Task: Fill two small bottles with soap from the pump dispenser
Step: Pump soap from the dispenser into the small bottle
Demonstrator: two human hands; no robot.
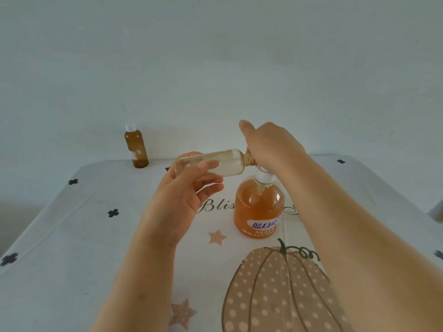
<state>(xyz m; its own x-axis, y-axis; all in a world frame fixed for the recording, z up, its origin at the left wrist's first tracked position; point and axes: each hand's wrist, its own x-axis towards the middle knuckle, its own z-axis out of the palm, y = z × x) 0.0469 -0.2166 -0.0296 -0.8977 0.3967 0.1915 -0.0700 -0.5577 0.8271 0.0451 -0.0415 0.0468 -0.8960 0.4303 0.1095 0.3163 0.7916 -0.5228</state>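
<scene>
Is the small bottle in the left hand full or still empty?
Empty, or nearly: the clear bottle, held sideways in the left hand, shows no orange soap inside, unlike the dispenser.

A home setting is suggested — table draped in a pumpkin-and-star printed cloth (72, 236), set against a plain white wall (215, 56).

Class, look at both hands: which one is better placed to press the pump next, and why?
The right hand: it is already above the pump dispenser, at its white head. The left hand is busy holding the clear small bottle sideways, neck toward the pump.
</scene>
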